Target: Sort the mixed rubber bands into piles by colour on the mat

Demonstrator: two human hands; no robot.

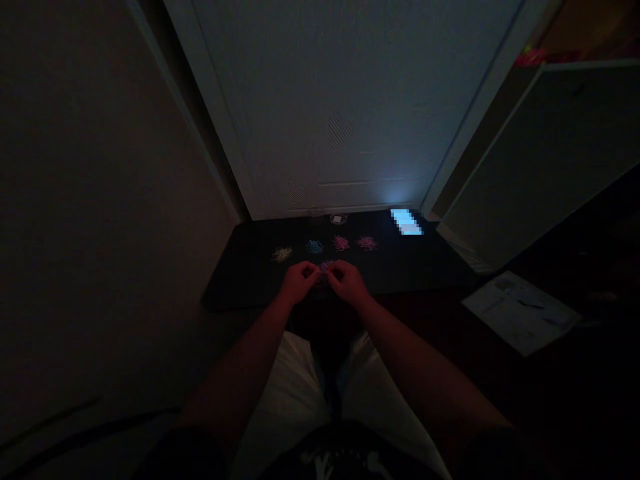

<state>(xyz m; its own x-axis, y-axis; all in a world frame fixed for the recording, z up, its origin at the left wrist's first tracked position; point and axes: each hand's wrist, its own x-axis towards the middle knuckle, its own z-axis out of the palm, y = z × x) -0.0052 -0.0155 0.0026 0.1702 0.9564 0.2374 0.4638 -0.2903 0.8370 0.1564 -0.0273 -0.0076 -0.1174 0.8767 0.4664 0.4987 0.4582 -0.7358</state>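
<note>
Below the hands: lap in pale trousers (287, 373), dark shirt; forearms reach forward from it.
Left hand: (300, 280) fingers curled toward the thumb, tips at the purple pile; too dim to tell if they grip a piece.
Right hand: (346, 279) mirrors it, fingertips near the left's; can't tell either whether anything is pinched.
Purple pile: (327, 265) thin pieces between and just beyond the fingertips, partly hidden by them.
Dark board: (420, 270) under the piles, running out past both hands.
Yellowish pile: (282, 254) just beyond the left hand, to its left.
Blue pile: (315, 247) ahead, past the gap between hands.
Pink piles: one (341, 243) ahead of the right hand, another (367, 243) further right; close neighbours.
Mixing risk: piles sit near each other, no divider visible; a dragged wrist or sleeve could sweep pieces together.
Misread risk: weak light, so I'd expect purple and pink to get confused.
Drop risk: pieces look slim; a loose pinch could let one fall off the near edge.
Glowing screen: (406, 221) beyond the right hand, far right; if it dims, picking gets harder.
White panel: (345, 80) behind everything, farthest from the hands.
</note>
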